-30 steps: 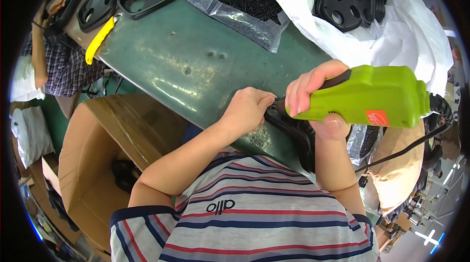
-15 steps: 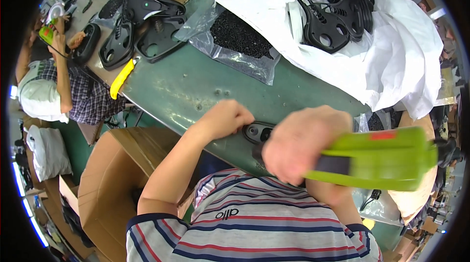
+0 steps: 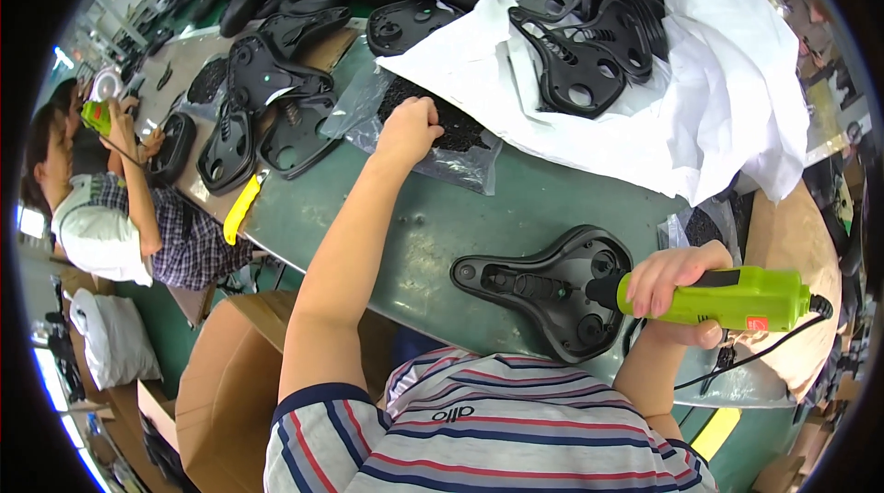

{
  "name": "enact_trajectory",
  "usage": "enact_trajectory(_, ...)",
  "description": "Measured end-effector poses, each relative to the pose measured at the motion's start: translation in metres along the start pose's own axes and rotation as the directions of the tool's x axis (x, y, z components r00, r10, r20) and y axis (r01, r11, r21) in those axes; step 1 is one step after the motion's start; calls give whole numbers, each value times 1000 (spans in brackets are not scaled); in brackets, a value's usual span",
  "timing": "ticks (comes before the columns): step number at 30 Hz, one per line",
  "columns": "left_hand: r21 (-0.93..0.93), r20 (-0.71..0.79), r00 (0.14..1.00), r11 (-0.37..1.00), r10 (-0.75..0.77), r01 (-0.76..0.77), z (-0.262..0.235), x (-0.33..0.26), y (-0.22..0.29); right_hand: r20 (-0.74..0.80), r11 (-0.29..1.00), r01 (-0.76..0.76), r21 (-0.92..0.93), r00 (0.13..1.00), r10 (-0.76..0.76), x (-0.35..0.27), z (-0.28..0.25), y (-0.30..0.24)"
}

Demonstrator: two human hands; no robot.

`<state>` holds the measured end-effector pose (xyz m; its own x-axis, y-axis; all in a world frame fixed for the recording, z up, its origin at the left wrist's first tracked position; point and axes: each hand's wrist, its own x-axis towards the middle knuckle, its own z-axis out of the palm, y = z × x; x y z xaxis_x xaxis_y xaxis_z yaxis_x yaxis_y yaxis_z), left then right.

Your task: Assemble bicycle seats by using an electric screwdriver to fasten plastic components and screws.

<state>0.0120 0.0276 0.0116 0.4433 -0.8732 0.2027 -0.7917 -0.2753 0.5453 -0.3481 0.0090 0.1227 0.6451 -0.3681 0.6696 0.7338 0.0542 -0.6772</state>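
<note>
A black bicycle saddle [image 3: 543, 313] lies underside up on the table near my body, its narrow nose toward the left. My right hand [image 3: 672, 279] is wrapped round a green electric screwdriver [image 3: 760, 300], held level. Its black tip end overlaps the wide part of the saddle; I cannot tell whether it touches. Farther off, my left hand [image 3: 410, 132] is at a clear plastic bag [image 3: 479, 178] of small black screws [image 3: 460, 136], fingers closed in a pinch. Whatever is between those fingertips is hidden.
Black saddle shells [image 3: 599, 42] are heaped on white sheeting [image 3: 709, 125] at the far right. More saddle parts [image 3: 304, 129] lie at the far left, near a yellow knife [image 3: 242, 209]. A cardboard box [image 3: 226, 382] stands below left. Another person [image 3: 106, 226] works at the left.
My left hand has moved from the saddle's nose up to the bag of screws. The screwdriver has swung right and levelled out, uncovering the saddle.
</note>
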Motion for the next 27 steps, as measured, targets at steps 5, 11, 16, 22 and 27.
enact_trajectory(5,-8,43,995,996,94,-94,6,5,6,-67,998,7,-58,998,-11,-9,-2,-6)
enact_trajectory(11,-398,-110,984,913,-139,85,7,2,-22,-24,999,45,-25,999,-46,-20,-3,-9)
enact_trajectory(16,-878,131,981,443,-142,181,-6,-38,36,-173,996,70,-53,982,-78,-28,3,-18)
enact_trajectory(22,-916,172,982,380,82,129,6,-119,139,-377,985,119,-125,913,-158,-19,6,-41)
enact_trajectory(27,-640,-128,816,581,564,-502,10,-143,172,-334,980,187,-68,921,-199,-12,-5,-57)
